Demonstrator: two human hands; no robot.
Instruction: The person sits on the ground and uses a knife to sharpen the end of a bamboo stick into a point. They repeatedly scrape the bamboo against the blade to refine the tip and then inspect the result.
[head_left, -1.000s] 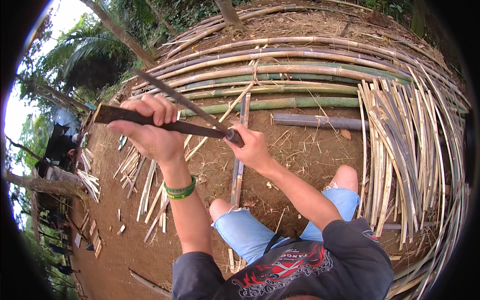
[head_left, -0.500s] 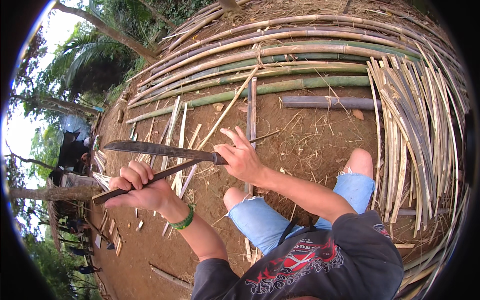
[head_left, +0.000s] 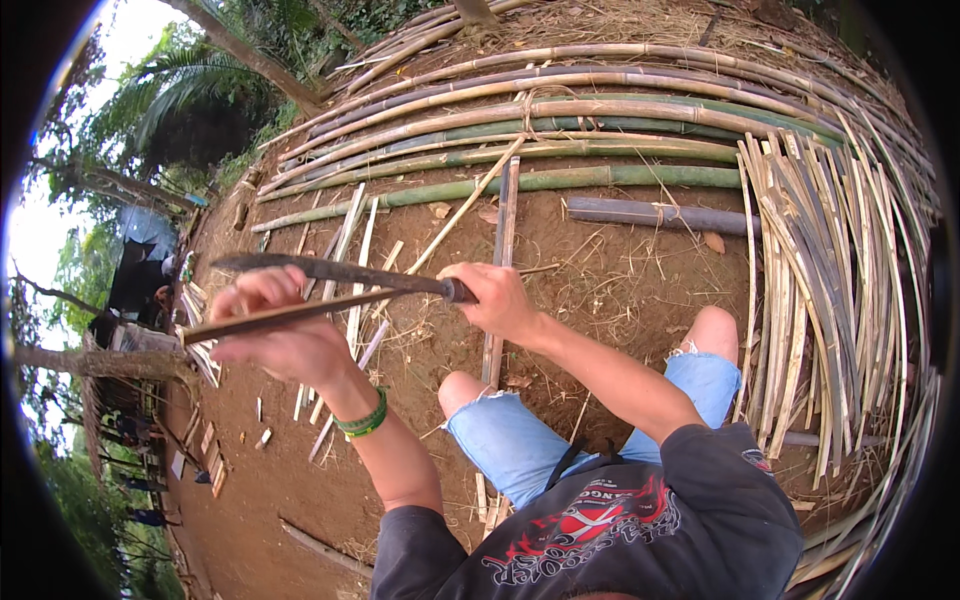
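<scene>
My right hand (head_left: pixel 497 303) is closed around the dark handle of a machete (head_left: pixel 340 270), whose long blade points left. Across the palm of my left hand (head_left: pixel 300 345) lies a narrow dark bamboo strip (head_left: pixel 270 322), held there with the fingers loosely curled and slightly blurred. The strip runs up to the right and meets the machete near its handle, under the blade; its thin far end shows past my right hand. The blade passes in front of my left fingertips and hides part of them.
Long bamboo poles (head_left: pixel 600 178) lie in rows on the far ground. A large pile of split bamboo strips (head_left: pixel 810 300) is at the right. Loose strips (head_left: pixel 362 260) lie beyond my hands, and a dark bamboo piece (head_left: pixel 660 214) rests past my knees. Trees stand at the left.
My right fingers have closed more fully on the machete handle, and that hand has shifted slightly right. My left fingers have loosened over the strip, and its near end has tilted upward.
</scene>
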